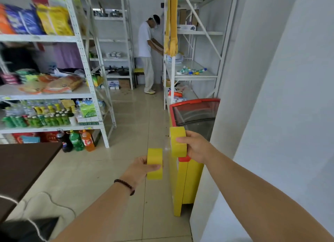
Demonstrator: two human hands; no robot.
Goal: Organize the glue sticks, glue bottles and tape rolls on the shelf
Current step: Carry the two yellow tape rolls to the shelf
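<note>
Tape rolls are held out in front of the body, one in each hand, above the tiled floor [130, 118]. A yellow roll [154, 163] is gripped by the left hand [140, 167], with the thumb laid across its outer band and the fingers curled behind it. A second yellow roll [178, 141] is clamped in the right hand [196, 147], slightly higher and further forward, with the thumb pressed on its band. Both rolls are held on edge, so that their round faces are turned sideways and their axes run roughly left to right; the two rolls are near each other but apart. A dark bead bracelet [124, 184] is worn on the left wrist. Behind the right hand a yellow chest freezer [188, 184] with a red-framed glass lid is seen. Further back, on a white shelf [196, 76] to the right, glue bottles [191, 71] are laid in a loose heap on their sides. Opposite, racks filled with snack bags [54, 19] and drink bottles [45, 118] are seen. A person [147, 48] in white is standing at the far shelves.
</note>
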